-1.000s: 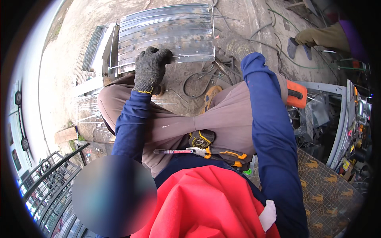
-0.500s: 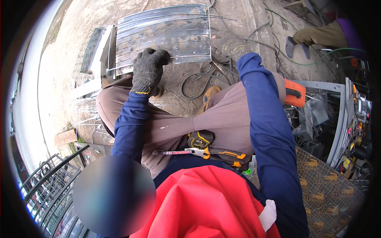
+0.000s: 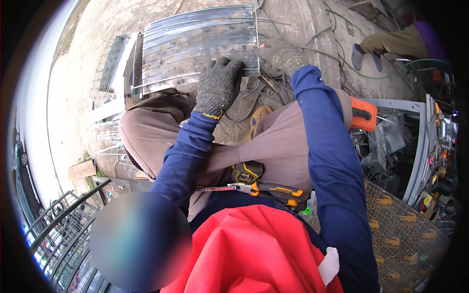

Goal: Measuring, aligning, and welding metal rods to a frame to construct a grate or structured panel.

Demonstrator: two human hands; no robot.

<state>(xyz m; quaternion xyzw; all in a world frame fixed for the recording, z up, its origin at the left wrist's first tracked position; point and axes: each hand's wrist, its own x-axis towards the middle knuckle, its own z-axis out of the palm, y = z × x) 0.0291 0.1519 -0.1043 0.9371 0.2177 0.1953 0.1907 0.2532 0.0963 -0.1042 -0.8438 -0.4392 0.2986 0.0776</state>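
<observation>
A slatted metal panel [image 3: 195, 46] with dark scorch spots lies in front of me, framed by thin bars. My left hand [image 3: 219, 87], in a dark grey knit glove, is at its near edge toward the right corner, fingers bent over the edge bar. My right hand [image 3: 282, 54], in a worn greyish glove, is beside the panel's right edge with fingers curled; what they hold is hard to make out against the floor. Just below it a dark rod-like tool [image 3: 271, 85] slants down toward my knee.
Cables [image 3: 317, 36] run across the concrete floor. Another person's leg [image 3: 398, 43] is at the upper right. A tape measure [image 3: 247, 172], pliers [image 3: 254, 188] and a marker [image 3: 215, 188] are at my waist. Metal scraps [image 3: 386, 141] lie right, a printed board [image 3: 400, 234] lower right, black railings [image 3: 63, 224] lower left.
My left hand has moved right along the panel's near edge, from its middle toward the right corner. My right hand and the panel have stayed about where they were.
</observation>
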